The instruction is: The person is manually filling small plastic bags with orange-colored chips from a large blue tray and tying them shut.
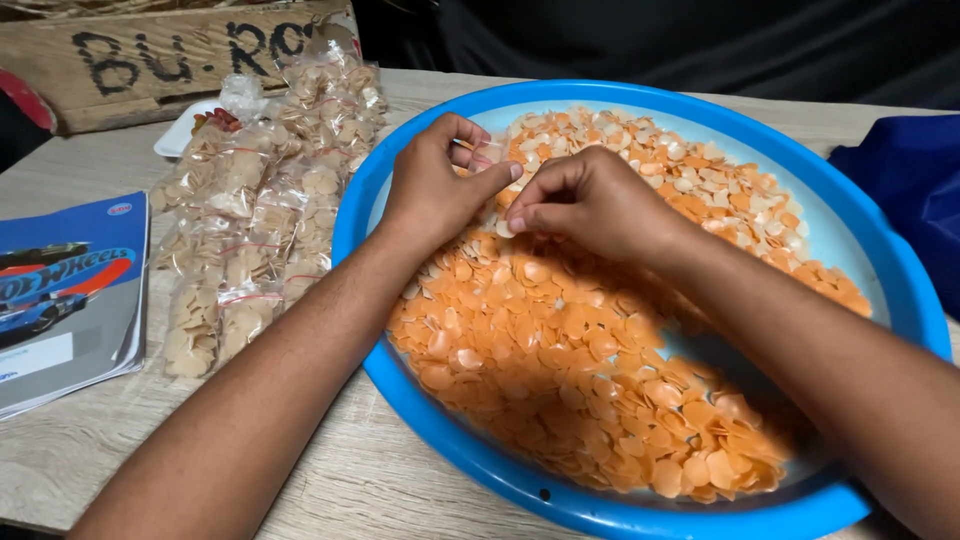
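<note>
A big round blue basin (905, 300) sits on the wooden table, holding a heap of small orange and pale round chips (560, 370). Both my hands hover over the heap's upper middle. My left hand (435, 185) pinches the mouth of a small clear plastic bag (487, 155) between thumb and fingers. My right hand (590, 200) is closed, fingertips pressed together on a few chips right beside that bag. My forearms cross the basin's near rim.
Several filled clear packets of chips (255, 220) lie in a pile left of the basin. A blue notebook with a car picture (65, 300) lies at the far left. A wooden board (150, 60) stands behind; blue cloth (910, 190) at right.
</note>
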